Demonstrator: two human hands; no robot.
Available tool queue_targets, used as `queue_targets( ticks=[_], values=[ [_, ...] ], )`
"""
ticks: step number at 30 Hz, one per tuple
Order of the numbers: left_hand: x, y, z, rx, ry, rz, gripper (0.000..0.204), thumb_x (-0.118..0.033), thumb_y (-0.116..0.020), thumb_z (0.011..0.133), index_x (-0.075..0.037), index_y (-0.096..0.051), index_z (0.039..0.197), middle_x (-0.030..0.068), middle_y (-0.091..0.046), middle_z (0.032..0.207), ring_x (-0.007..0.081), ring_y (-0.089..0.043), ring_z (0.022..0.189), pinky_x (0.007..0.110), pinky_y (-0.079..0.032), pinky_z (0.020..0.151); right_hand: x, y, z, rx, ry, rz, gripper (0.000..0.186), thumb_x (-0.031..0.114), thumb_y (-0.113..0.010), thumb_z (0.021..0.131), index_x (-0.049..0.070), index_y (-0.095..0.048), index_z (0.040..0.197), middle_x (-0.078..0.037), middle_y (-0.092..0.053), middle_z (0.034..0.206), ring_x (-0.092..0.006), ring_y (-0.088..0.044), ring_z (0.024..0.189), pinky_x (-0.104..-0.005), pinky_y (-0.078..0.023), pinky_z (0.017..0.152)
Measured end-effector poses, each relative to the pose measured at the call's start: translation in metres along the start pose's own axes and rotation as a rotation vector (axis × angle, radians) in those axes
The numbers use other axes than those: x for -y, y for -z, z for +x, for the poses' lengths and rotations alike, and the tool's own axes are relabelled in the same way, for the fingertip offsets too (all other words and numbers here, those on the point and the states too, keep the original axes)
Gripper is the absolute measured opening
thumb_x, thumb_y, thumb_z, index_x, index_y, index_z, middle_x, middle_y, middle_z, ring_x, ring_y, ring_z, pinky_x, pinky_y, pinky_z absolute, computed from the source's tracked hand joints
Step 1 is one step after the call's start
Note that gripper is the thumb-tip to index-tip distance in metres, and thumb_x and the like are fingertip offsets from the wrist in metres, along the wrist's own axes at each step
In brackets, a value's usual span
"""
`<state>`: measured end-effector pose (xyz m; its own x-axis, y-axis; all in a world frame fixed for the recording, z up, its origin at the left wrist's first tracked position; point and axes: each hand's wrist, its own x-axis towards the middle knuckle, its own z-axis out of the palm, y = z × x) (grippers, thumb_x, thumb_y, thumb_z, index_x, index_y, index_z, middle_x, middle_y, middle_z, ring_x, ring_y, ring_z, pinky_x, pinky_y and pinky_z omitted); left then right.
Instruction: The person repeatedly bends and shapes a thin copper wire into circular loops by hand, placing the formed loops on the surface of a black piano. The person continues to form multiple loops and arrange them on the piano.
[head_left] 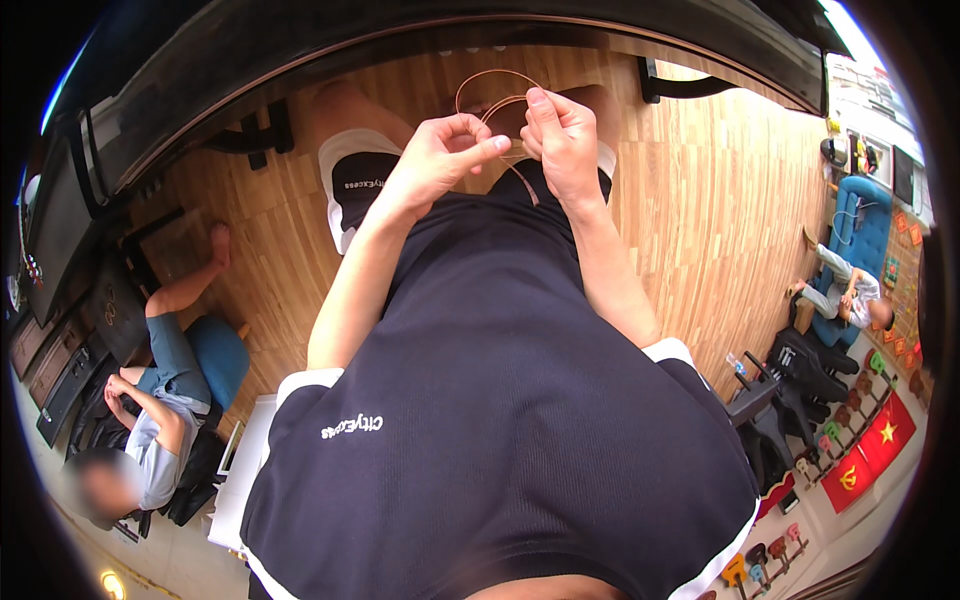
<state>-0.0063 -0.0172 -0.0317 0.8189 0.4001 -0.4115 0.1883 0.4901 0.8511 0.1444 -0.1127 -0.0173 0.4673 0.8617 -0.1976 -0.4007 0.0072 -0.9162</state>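
A thin copper-coloured wire [497, 71] is bent into loose loops between my two hands, above my lap. My right hand [562, 145] is closed, pinching the loops between thumb and curled fingers. Opposite it, my left hand [442, 165] has its fingers curled where the loops meet them, with the thumb stretched toward the right hand. Part of the wire is hidden behind the fingers. A loose strand [523, 184] hangs below the hands against my dark shorts.
A long, dark, glossy piece of furniture [400, 35] spans the far side, above the wooden floor [700, 220]. To the left a person [165, 420] sits on a blue seat; another person [845, 290] sits on a blue sofa [862, 220] at right. Guitar-shaped instruments [735, 570] hang at lower right.
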Motion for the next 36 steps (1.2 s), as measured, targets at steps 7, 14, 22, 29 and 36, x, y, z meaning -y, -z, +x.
queue_targets(
  ticks=[7, 14, 22, 29, 36],
  values=[
    [0.025, -0.005, 0.010, -0.137, -0.013, 0.134, 0.026, -0.004, -0.074, 0.080, -0.010, -0.051, 0.071, -0.0033, -0.057, 0.072, 0.0059, -0.053, 0.066, 0.022, -0.046, 0.064, -0.008, -0.006, -0.002, -0.039, -0.019, 0.001, 0.035, 0.020, -0.054, 0.102, 0.010, -0.046, 0.069, 0.010, -0.030, 0.057, -0.0003, -0.022, 0.046, -0.0224, -0.016, 0.041],
    [0.017, 0.000, 0.010, -0.038, 0.067, -0.062, 0.016, -0.002, -0.073, 0.081, -0.007, -0.059, 0.084, -0.0019, -0.060, 0.079, 0.0067, -0.060, 0.072, 0.022, -0.049, 0.066, -0.010, -0.005, -0.001, -0.049, -0.016, -0.001, 0.036, 0.021, -0.055, 0.102, 0.010, -0.045, 0.069, 0.010, -0.029, 0.057, -0.0004, -0.021, 0.046, -0.0223, -0.016, 0.041],
    [0.019, 0.008, 0.005, 0.042, 0.069, -0.040, 0.031, 0.000, -0.070, 0.083, 0.000, -0.065, 0.113, -0.0011, -0.063, 0.091, 0.0031, -0.058, 0.072, 0.020, -0.050, 0.071, 0.001, 0.016, 0.007, -0.086, -0.005, 0.211, 0.039, 0.023, -0.048, 0.101, 0.013, -0.036, 0.066, 0.008, -0.026, 0.056, -0.0021, -0.021, 0.045, -0.0236, -0.015, 0.041],
    [0.030, 0.028, -0.001, -0.048, -0.048, -0.083, 0.017, -0.002, -0.070, 0.085, 0.001, -0.069, 0.101, 0.0039, -0.069, 0.082, 0.0096, -0.064, 0.077, 0.026, -0.052, 0.071, 0.011, 0.030, 0.013, -0.133, -0.033, 0.366, 0.038, 0.031, -0.038, 0.101, 0.015, -0.031, 0.067, 0.007, -0.023, 0.057, -0.0052, -0.016, 0.046, -0.0252, -0.014, 0.043],
    [0.026, 0.032, 0.004, -0.354, -0.273, -0.188, 0.017, 0.002, -0.069, 0.087, 0.003, -0.069, 0.103, 0.0096, -0.071, 0.091, 0.0162, -0.069, 0.085, 0.026, -0.056, 0.078, 0.019, 0.023, 0.005, -0.059, -0.178, 0.453, 0.036, 0.023, -0.043, 0.101, 0.016, -0.032, 0.067, 0.007, -0.023, 0.056, -0.0049, -0.018, 0.046, -0.0244, -0.016, 0.043]
  ],
)
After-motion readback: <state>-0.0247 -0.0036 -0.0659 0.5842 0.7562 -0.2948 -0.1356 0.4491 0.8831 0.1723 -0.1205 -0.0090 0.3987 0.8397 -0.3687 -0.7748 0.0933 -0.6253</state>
